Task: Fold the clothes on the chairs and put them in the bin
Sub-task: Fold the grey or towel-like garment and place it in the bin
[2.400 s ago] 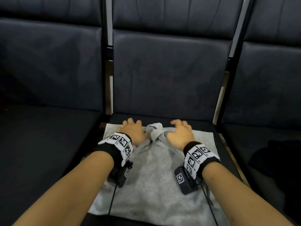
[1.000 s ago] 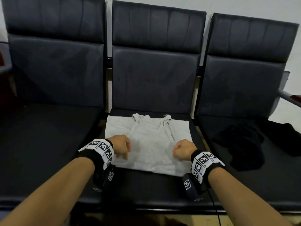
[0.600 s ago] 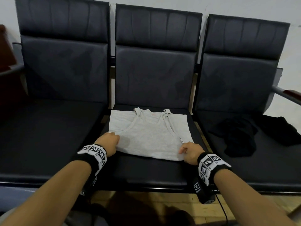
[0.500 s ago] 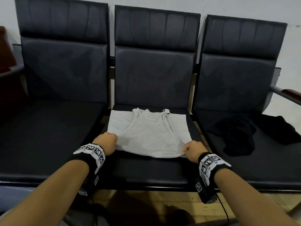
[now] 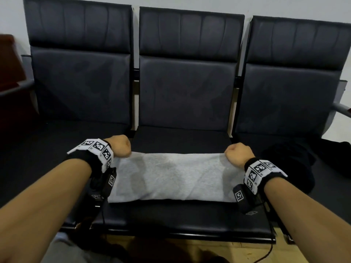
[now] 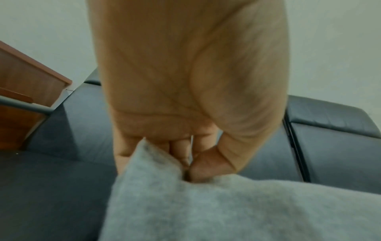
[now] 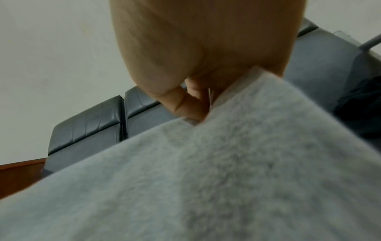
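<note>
A light grey tank top lies on the middle black chair seat, its near hem lifted and carried toward the backrest. My left hand pinches the left corner of that hem; the thumb and fingers close on the grey cloth in the left wrist view. My right hand pinches the right corner, seen gripping the grey fabric in the right wrist view. The straps and neckline are hidden under the raised half. No bin is in view.
A black garment lies bunched on the right chair seat. The left chair seat holds nothing. Metal armrests stand at both ends of the row, and a brown wooden cabinet is at far left. Wooden floor shows below the seats.
Both hands gripped the near hem corners, then lifted and carried them away from me toward the backrest. The top now covers its straps, which were visible before.
</note>
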The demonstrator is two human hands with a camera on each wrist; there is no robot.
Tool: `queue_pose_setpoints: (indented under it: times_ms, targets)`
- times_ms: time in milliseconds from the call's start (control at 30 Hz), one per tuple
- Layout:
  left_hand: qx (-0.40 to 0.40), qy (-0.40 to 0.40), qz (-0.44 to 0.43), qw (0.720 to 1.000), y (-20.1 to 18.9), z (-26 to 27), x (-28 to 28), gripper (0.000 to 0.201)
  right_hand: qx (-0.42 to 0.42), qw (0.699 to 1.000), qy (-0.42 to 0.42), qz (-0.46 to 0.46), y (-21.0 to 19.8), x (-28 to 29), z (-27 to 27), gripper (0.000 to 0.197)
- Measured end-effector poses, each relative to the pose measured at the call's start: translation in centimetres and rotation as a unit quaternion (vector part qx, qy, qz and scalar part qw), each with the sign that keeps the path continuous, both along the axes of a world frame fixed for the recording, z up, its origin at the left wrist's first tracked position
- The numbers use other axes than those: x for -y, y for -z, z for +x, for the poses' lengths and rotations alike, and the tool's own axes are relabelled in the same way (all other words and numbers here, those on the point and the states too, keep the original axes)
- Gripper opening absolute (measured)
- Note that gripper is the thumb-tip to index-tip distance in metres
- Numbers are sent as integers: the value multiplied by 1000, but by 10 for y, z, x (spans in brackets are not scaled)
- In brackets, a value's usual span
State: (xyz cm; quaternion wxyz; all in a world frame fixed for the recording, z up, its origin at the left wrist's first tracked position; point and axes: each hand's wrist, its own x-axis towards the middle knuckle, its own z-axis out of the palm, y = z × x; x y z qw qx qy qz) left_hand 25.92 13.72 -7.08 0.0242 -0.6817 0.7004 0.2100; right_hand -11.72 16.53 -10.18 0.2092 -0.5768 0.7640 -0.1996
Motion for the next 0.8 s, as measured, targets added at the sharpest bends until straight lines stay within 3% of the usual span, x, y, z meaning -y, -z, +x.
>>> queue_pose_setpoints:
  times_ms: [133,233,300,367,433,533,633,733,800]
  targets:
    - [2,-26,-69,997,27,-1,41,17,-33,999,-2,17,24,44,6,26]
    - [42,-8,-77,996,48,-7,59,46,-53,997,-24,56,38,69,16,44]
    - [20,34,-87,995,56,-24,55,44,-56,993,-84,57,43,82,35,45]
    - [-9,107,-86,991,60,-50,37,28,-53,984,-157,61,47,88,61,44]
    - [-38,175,-32,983,65,-78,11,23,-55,970,-219,92,53,89,89,48]
    - [-53,253,43,965,74,-107,-19,41,-114,952,-256,127,62,86,113,56]
    - [0,281,8,960,81,-111,-23,49,-176,943,-247,138,63,78,122,51]
    - [57,309,-32,949,75,-115,-27,33,-128,954,-232,139,62,68,119,26]
    - [90,317,-65,942,69,-118,-32,26,-43,968,-219,114,57,65,116,23]
